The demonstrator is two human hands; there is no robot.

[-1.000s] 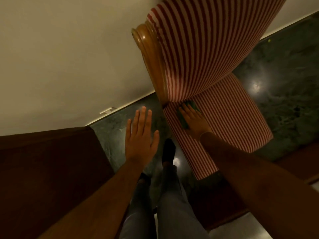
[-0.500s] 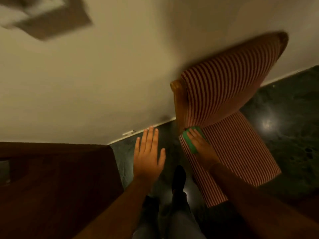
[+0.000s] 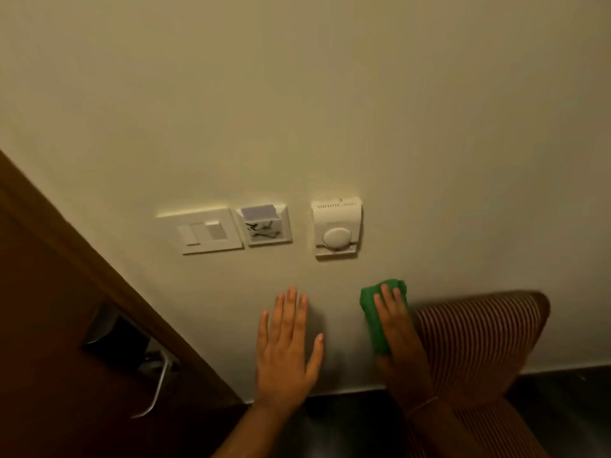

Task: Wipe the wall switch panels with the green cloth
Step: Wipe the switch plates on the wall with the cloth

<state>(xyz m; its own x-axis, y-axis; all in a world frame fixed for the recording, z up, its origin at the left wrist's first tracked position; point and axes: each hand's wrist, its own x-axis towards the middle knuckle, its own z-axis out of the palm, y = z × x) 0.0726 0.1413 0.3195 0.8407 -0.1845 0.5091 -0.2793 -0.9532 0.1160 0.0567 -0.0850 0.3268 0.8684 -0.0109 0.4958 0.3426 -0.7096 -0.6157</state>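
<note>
Three wall panels (image 3: pixel 258 228) above; right hand (image 3: pixel 398 328) holds green cloth (image 3: pixel 372 312).

On the wall (image 3: pixel 297 94) 3 fittings sit in a row: a switch panel (image 3: pixel 202 230) at the left, a card holder (image 3: pixel 265 225) just beside it with a card (image 3: pixel 258 211) standing in its slot, and a thermostat (image 3: pixel 336 227) apart to the right. Below them, the left hand (image 3: pixel 285 348) lies under the card holder, and the right hand (image 3: pixel 396 328) under the thermostat, over a cloth (image 3: pixel 375 312). A door (image 3: pixel 49 325) with its handle (image 3: pixel 155 388) stands at the left, a chair (image 3: pixel 476 328) at the right against the wall.
</note>
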